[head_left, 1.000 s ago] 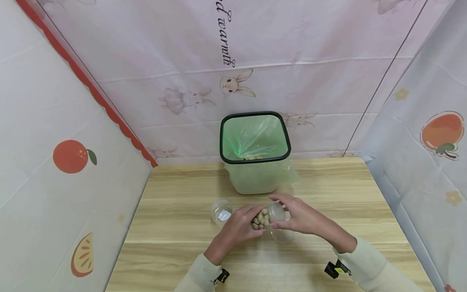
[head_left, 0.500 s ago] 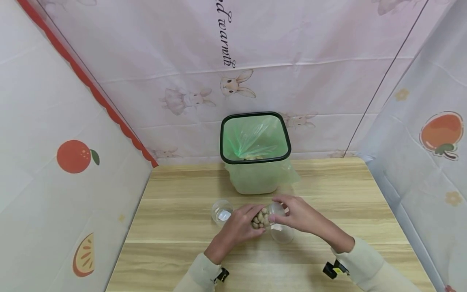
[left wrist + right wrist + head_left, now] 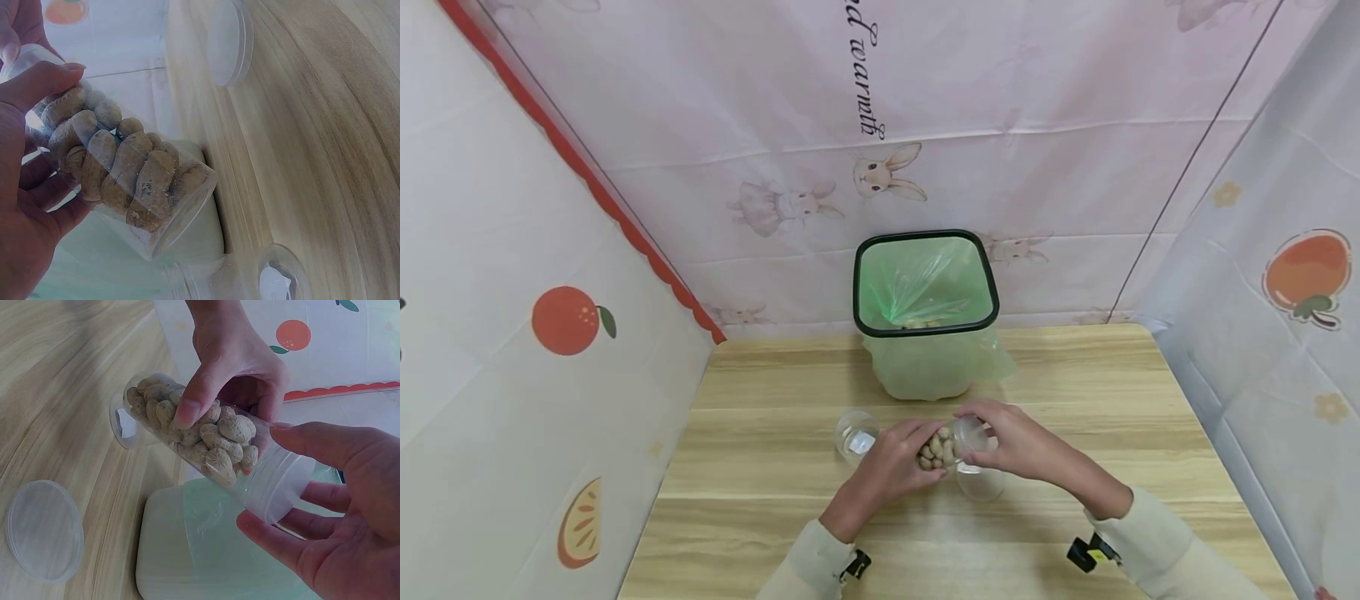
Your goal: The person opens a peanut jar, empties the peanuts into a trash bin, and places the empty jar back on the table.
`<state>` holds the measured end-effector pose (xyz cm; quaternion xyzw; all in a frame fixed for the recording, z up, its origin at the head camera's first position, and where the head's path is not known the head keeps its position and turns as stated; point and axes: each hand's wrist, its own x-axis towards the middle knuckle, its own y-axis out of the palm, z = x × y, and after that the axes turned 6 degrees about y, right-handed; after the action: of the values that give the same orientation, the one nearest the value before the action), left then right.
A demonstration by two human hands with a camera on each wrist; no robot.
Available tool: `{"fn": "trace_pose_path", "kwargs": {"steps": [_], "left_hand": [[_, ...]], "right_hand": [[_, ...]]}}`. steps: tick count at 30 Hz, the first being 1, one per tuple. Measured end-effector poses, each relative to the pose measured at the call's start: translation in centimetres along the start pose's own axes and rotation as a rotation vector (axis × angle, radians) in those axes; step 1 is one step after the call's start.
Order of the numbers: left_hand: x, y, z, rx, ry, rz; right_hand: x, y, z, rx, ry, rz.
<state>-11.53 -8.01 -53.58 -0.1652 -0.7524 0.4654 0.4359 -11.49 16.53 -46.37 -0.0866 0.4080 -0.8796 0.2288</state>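
A clear plastic jar full of unshelled peanuts (image 3: 936, 450) is held tilted above the table, its closed bottom toward the left. My left hand (image 3: 891, 467) grips it round the body, thumb on one side and fingers on the other, as the left wrist view also shows. At the jar's mouth sits a translucent screw lid (image 3: 284, 484). My right hand (image 3: 1022, 442) holds that lid by its edge between thumb and fingers. Just left of my left hand stands a second clear jar (image 3: 856, 437) with a white patch inside or under it. Another round lid (image 3: 45, 531) lies flat on the table.
A bin (image 3: 925, 367) with a black rim and a green plastic liner stands behind the hands against the curtain. Some pale brown things lie inside it. The wooden table (image 3: 760, 500) is bordered by printed curtains at the back and sides.
My right thumb and fingers have shifted a little to the left over the lid and then back to the right. My left hand and the peanut jar have stayed in place.
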Motion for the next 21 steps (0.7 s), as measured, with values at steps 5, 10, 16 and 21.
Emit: {"fn": "trace_pose_path", "kwargs": {"steps": [5,10,16,21], "left_hand": [[0.1,-0.03,-0.03,-0.018,-0.002,0.005],[0.07,-0.03,0.0,-0.036,-0.021,0.034],[-0.04,0.26,0.04,-0.015,0.006,0.0],[0.01,0.34,0.04,0.0,0.017,-0.013]], "right_hand": [[-0.05,-0.17,-0.01,-0.009,-0.012,0.031],[-0.05,-0.18,-0.1,-0.021,-0.019,0.046],[-0.13,0.1,-0.14,0.02,0.03,0.053],[0.03,0.14,-0.04,0.076,0.113,0.058]]}}
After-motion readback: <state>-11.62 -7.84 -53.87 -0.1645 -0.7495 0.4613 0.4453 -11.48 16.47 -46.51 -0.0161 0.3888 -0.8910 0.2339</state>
